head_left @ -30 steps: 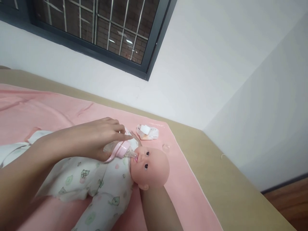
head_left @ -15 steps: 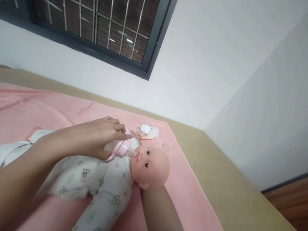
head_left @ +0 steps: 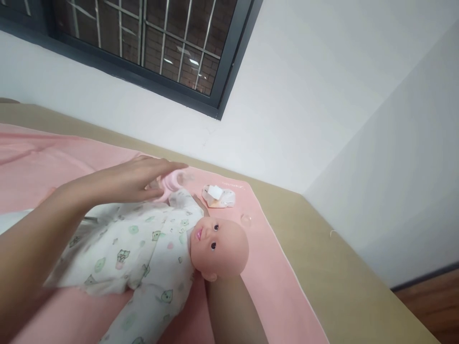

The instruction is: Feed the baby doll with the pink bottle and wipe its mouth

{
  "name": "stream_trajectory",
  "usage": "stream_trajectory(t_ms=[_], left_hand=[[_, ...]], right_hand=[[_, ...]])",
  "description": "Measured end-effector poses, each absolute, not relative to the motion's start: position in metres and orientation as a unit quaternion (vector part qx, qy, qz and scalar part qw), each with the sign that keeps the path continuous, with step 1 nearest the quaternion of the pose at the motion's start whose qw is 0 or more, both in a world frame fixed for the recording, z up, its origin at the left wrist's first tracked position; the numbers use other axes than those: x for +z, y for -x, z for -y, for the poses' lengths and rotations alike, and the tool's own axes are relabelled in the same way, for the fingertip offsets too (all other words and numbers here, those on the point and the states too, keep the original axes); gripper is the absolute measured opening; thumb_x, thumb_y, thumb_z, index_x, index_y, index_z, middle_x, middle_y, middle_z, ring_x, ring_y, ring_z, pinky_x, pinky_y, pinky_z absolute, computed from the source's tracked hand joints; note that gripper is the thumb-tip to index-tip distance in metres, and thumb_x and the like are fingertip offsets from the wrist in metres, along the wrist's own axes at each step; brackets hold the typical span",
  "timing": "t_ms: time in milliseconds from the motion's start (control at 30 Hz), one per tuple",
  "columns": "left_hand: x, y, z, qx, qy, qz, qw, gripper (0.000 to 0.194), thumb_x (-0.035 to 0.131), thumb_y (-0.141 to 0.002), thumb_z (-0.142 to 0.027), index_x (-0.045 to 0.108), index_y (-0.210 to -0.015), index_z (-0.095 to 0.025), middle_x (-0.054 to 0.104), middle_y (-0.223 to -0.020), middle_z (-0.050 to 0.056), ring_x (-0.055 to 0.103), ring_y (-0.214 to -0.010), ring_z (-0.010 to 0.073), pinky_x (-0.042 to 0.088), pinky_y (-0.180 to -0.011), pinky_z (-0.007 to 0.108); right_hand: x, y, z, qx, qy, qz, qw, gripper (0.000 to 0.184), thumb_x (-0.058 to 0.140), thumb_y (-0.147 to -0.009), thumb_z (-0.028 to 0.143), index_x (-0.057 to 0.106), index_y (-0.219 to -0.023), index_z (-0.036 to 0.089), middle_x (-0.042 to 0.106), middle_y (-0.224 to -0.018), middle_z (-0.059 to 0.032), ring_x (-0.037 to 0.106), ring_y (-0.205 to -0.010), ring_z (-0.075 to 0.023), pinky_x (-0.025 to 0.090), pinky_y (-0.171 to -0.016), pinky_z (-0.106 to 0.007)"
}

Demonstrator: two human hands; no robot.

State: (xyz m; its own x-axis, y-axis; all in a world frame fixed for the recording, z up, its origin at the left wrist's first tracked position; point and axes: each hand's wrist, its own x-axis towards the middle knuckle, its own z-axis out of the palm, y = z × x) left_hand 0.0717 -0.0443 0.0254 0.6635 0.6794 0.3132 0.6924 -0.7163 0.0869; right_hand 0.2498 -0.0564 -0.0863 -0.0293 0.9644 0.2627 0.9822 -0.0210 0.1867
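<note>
A baby doll (head_left: 220,248) in a white suit printed with small animals lies on its back, its bald head pointing right. My left hand (head_left: 138,177) is closed round a baby bottle (head_left: 171,184) with a pink collar and handle. The bottle is above the doll's far shoulder, its clear teat pointing right and away from the doll's mouth. Most of the bottle's body is hidden by my fingers. My right forearm (head_left: 234,306) reaches in from the lower edge and passes under the doll's head. The right hand itself is hidden beneath the doll.
Under the doll is a pink sheet (head_left: 287,286) on a wooden-coloured surface (head_left: 322,258). Beyond the head lie a small white printed packet (head_left: 219,197) and a clear dome cap (head_left: 245,220). A white wall and a barred window (head_left: 172,43) stand behind.
My left hand has drawn the bottle away from the doll's mouth, moving it up and slightly left. The doll's head has shifted a little left; my right arm stays under it.
</note>
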Motion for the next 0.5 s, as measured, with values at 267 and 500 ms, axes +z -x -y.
stream_trajectory(t_ms=[267,500], left_hand=[[-0.014,-0.054,-0.008,-0.339,0.769,0.537,-0.075,0.055,0.042,-0.085,-0.036,0.033,-0.131,-0.007,0.054,-0.129,0.015,0.056,-0.105,0.0265,0.048,-0.083,0.035],[-0.058,-0.022,-0.042,-0.257,0.761,0.593,-0.061,0.096,0.039,-0.072,-0.063,0.034,-0.133,0.012,0.063,-0.113,0.022,0.062,-0.097,0.0307,0.041,-0.064,0.032]], right_hand=[[-0.023,-0.239,0.087,-0.023,0.884,0.464,-0.052,0.04,0.073,-0.039,0.002,0.074,-0.06,0.035,0.07,-0.066,-0.001,0.065,-0.096,-0.045,0.046,-0.097,-0.053],[-0.052,-0.248,0.07,0.028,0.795,0.579,-0.176,0.019,0.076,-0.046,0.021,0.075,-0.065,0.024,0.066,-0.066,-0.0036,0.07,-0.085,-0.0334,0.052,-0.084,-0.047]])
